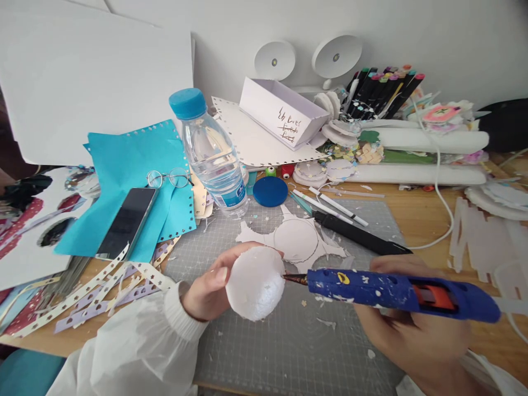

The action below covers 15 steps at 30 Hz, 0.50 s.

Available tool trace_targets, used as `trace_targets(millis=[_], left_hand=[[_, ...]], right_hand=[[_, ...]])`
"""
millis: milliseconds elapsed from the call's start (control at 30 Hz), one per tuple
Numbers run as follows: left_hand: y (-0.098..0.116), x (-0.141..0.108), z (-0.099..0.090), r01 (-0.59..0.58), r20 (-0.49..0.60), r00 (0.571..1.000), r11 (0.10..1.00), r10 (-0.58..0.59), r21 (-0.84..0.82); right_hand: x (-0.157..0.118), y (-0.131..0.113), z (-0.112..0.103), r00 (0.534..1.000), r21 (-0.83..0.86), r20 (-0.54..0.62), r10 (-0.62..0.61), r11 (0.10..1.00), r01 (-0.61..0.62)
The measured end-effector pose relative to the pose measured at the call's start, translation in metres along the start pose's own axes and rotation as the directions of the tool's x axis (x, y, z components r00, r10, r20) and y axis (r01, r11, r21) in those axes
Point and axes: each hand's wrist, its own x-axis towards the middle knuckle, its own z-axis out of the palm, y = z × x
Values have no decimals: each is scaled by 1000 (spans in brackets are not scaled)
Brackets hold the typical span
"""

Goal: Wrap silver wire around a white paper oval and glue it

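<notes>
My left hand [212, 283] holds a round white disc [256, 283] upright above the grey cutting mat, thumb in front and fingers behind. In my right hand [416, 330] is a blue hot glue gun [363, 289], flecked with white, an orange-red part showing in its body. Its dark nozzle tip meets or nearly meets the disc's right edge; I cannot tell whether they touch. Behind the disc lies a white paper cutout [297, 239] with jagged points and a circle outlined on it. Most of my right fingers are hidden behind the glue gun.
On the cutting mat [313, 352] stand a water bottle [212, 154] and a blue round lid [270, 191]. White pens [338, 206] and a black-handled tool [358, 234] lie behind the glue gun. A phone [126, 223] and glasses [169, 178] rest on blue paper [132, 148] at left.
</notes>
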Motion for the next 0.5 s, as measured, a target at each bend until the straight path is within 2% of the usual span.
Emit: trace_targets(millis=[200,500], left_hand=[[-1,0,0,17,42,999,998,-15,-53],[1,1,2,18,74,997,996,-11,-91]], right_hand=[[-3,2,-1,1000,28,-2,-25,999,25],[-6,5,-3,999,69,-11,46,997,-45]])
